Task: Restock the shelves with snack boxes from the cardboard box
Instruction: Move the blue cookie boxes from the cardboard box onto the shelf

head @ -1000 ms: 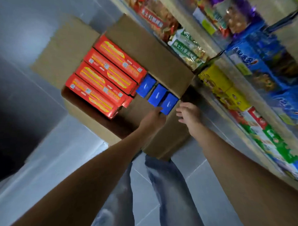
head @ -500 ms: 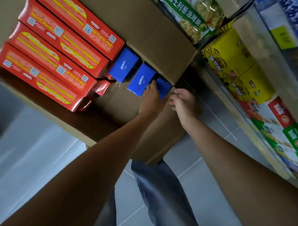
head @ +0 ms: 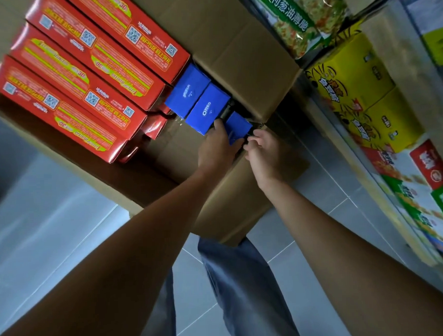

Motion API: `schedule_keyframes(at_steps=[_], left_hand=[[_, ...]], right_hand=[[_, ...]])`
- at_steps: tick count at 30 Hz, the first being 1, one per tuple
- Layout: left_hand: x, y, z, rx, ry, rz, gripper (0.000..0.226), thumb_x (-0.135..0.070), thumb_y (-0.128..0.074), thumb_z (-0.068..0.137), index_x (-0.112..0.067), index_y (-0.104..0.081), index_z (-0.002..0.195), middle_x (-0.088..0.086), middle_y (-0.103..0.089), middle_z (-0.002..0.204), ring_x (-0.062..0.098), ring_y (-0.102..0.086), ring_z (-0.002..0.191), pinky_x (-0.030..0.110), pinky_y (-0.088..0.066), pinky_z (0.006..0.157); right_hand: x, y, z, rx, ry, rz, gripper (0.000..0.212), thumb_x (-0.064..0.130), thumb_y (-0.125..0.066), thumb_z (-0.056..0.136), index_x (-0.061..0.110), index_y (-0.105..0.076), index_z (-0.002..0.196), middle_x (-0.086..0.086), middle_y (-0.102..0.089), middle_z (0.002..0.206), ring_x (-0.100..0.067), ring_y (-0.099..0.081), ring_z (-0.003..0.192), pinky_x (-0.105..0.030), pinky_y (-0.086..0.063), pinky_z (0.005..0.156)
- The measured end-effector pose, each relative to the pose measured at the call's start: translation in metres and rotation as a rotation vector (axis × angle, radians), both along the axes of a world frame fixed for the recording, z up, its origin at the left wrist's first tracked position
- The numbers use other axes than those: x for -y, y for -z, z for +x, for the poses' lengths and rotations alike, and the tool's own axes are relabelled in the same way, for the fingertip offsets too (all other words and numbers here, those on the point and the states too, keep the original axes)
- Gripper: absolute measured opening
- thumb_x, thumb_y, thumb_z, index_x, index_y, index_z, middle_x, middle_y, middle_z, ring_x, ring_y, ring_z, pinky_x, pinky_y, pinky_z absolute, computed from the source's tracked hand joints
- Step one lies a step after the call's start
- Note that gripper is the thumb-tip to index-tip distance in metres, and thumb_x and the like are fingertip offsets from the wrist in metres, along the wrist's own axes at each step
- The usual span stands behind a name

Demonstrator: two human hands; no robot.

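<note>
Nearest are the person's legs in blue-grey trousers (head: 244,280), over a grey tiled floor (head: 54,224); two bare forearms reach forward from the lower corners into an open carton (head: 232,207), which stands on the floor just beside the shelf (head: 374,187); the left hand (head: 217,149) grips a blue box (head: 239,125) in the near right corner of the carton, with the thumb up along the box's left side and the palm against its near end; the right hand (head: 267,156) is at the right side of the same box, with its fingers curled and the tips at the box's near corner, but I cannot tell if they hold the box or only touch it; just behind the blue box, in one slanted row, stand an Oreo box (head: 208,108), also blue, and a third blue box (head: 187,89), these two touching each other; to the left of this row several long red boxes (head: 86,79) lie side by side, with yellow bands and QR codes on their upper faces; in front of them the brown inside of the carton shows; a brown flap (head: 236,54) is folded outward on the far right side; on the shelf at the right, red and green packs (head: 429,173) are nearer, then yellow boxes (head: 358,87), and farthest are green packets (head: 293,22) with Chinese print
</note>
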State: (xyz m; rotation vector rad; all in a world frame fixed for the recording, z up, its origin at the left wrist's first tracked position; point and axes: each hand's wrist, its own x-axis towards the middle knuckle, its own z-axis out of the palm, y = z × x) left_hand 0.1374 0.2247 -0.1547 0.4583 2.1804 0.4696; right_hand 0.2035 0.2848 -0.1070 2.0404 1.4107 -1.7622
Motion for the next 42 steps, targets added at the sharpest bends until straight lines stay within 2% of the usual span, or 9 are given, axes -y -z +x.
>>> schedule_keyframes(at_steps=[7, 10, 14, 17, 21, 25, 29, 34, 42], left_hand=[[0.022, -0.019, -0.011, -0.074, 0.173, -0.075, 0.054, -0.045, -0.064, 0.080, -0.011, -0.044, 0.117, 0.008, -0.060, 0.108, 0.029, -0.060, 0.096, 0.036, -0.046, 0.072], [0.037, -0.041, -0.008, -0.066, 0.119, -0.031, 0.056, -0.047, -0.065, 0.078, -0.013, -0.046, 0.118, 0.005, -0.063, 0.104, 0.026, -0.061, 0.091, 0.037, -0.049, 0.074], [0.045, -0.075, -0.001, 0.125, 0.028, 0.154, 0.053, -0.030, -0.066, 0.082, -0.015, -0.045, 0.128, 0.003, -0.060, 0.120, 0.018, -0.057, 0.109, 0.030, -0.046, 0.085], [0.049, -0.101, -0.008, 0.310, 0.008, 0.223, 0.048, -0.011, -0.057, 0.083, -0.014, -0.046, 0.129, 0.003, -0.059, 0.121, 0.016, -0.055, 0.113, 0.025, -0.042, 0.090], [0.051, -0.140, -0.024, 0.442, -0.036, 0.309, 0.052, 0.013, -0.036, 0.077, -0.005, -0.047, 0.124, 0.002, -0.060, 0.108, 0.013, -0.056, 0.100, 0.023, -0.045, 0.088], [0.048, -0.188, -0.053, 0.397, -0.205, 0.287, 0.049, 0.011, -0.039, 0.085, -0.004, -0.040, 0.132, 0.006, -0.056, 0.111, 0.002, -0.055, 0.080, 0.021, -0.042, 0.071], [0.037, -0.254, -0.076, 0.349, 0.194, 0.223, 0.061, 0.005, -0.048, 0.088, -0.007, -0.027, 0.144, -0.002, -0.044, 0.127, 0.015, -0.049, 0.107, 0.018, -0.044, 0.072], [0.013, -0.330, -0.089, 0.290, 0.853, 0.117, 0.095, -0.012, -0.071, 0.079, -0.014, -0.008, 0.150, 0.012, -0.028, 0.151, 0.025, -0.029, 0.139, 0.035, -0.030, 0.111], [-0.007, -0.429, -0.111, 0.355, 0.660, 0.263, 0.068, -0.007, -0.077, 0.073, -0.008, -0.033, 0.125, 0.014, -0.057, 0.115, 0.026, -0.059, 0.105, 0.045, -0.049, 0.094]], right_hand=[[0.011, 0.005, -0.011, 0.009, -0.025, -0.098, 0.022, 0.009, -0.046, 0.090, 0.008, -0.057, 0.109, -0.011, -0.066, 0.099, -0.022, -0.063, 0.089, -0.045, -0.054, 0.090], [0.018, -0.004, -0.018, -0.026, 0.118, -0.230, 0.036, 0.018, -0.051, 0.094, 0.010, -0.049, 0.129, -0.011, -0.061, 0.116, -0.024, -0.063, 0.097, -0.038, -0.056, 0.081], [0.024, -0.023, -0.017, 0.031, 0.192, -0.101, 0.048, 0.030, -0.067, 0.085, 0.010, -0.049, 0.125, -0.011, -0.064, 0.119, -0.026, -0.065, 0.103, -0.044, -0.054, 0.089], [0.020, -0.045, -0.012, 0.032, 0.147, 0.034, 0.029, 0.020, -0.070, 0.082, 0.007, -0.062, 0.107, -0.008, -0.069, 0.104, -0.020, -0.067, 0.089, -0.034, -0.055, 0.080], [0.015, -0.082, -0.003, 0.062, 0.081, 0.061, 0.021, 0.011, -0.062, 0.081, 0.007, -0.065, 0.102, -0.008, -0.069, 0.100, -0.021, -0.066, 0.091, -0.034, -0.052, 0.080], [0.015, -0.139, -0.001, 0.037, 0.097, 0.037, 0.041, 0.020, -0.062, 0.075, 0.006, -0.063, 0.114, -0.009, -0.069, 0.105, -0.022, -0.066, 0.095, -0.034, -0.053, 0.080], [0.016, -0.201, 0.003, 0.004, 0.022, -0.015, 0.039, 0.018, -0.064, 0.081, 0.008, -0.056, 0.117, -0.012, -0.066, 0.114, -0.025, -0.065, 0.102, -0.038, -0.052, 0.085], [0.006, -0.290, -0.012, -0.100, -0.353, -0.079, 0.041, 0.005, -0.069, 0.075, 0.020, -0.054, 0.109, -0.001, -0.064, 0.105, -0.019, -0.061, 0.095, -0.030, -0.050, 0.074], [-0.012, -0.411, -0.019, -0.112, -0.316, 0.167, 0.082, 0.019, -0.073, 0.079, 0.025, -0.027, 0.146, -0.007, -0.033, 0.142, -0.027, -0.036, 0.131, -0.040, -0.040, 0.099]])
